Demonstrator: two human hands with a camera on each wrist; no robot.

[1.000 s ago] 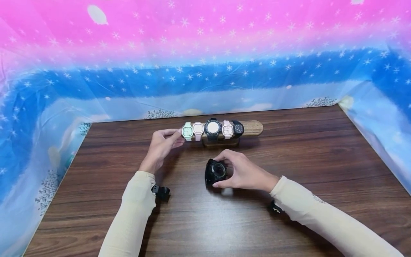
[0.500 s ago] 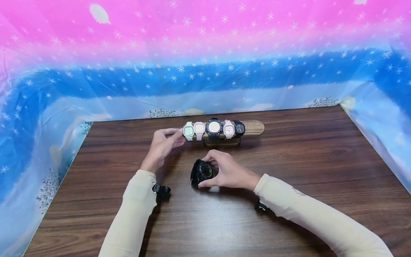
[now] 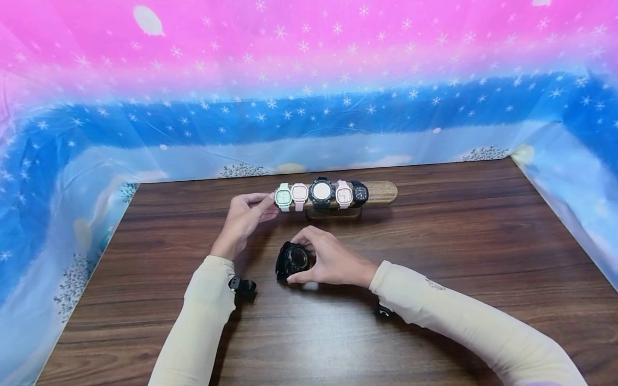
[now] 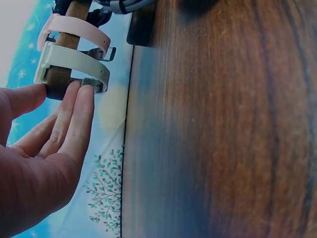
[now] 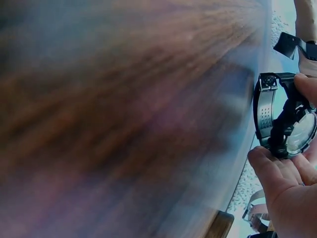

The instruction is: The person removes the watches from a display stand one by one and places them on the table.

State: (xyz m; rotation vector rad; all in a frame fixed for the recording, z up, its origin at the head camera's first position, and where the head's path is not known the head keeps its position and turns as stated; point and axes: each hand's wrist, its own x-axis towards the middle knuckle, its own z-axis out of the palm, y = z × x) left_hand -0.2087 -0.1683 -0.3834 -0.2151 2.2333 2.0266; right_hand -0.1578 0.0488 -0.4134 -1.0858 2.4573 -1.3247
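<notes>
My right hand (image 3: 330, 260) holds a black wristwatch (image 3: 292, 259) by its case, thumb on the near side and fingers on the far side, above the table in front of the stand. In the right wrist view its strap (image 5: 266, 111) forms a closed loop. My left hand (image 3: 247, 220) pinches the left end of a wooden watch stand (image 3: 383, 192). In the left wrist view the thumb meets the bar's end (image 4: 58, 84), and fingertips touch the strap of the mint-green watch (image 4: 74, 58). Beside it on the bar sit a pink watch (image 3: 299, 192) and several others.
The stand's base (image 3: 333, 214) rests on a dark wood-grain table (image 3: 458, 230). Other watches on the bar include a large black one (image 3: 321, 191), a pale pink one (image 3: 344, 195) and a black square one (image 3: 360, 193). A snowflake-patterned cloth (image 3: 309, 118) surrounds the table's back and sides.
My right hand has carried the black watch leftward across the front of the stand, closer to my left hand. The left hand keeps its place at the stand's end.
</notes>
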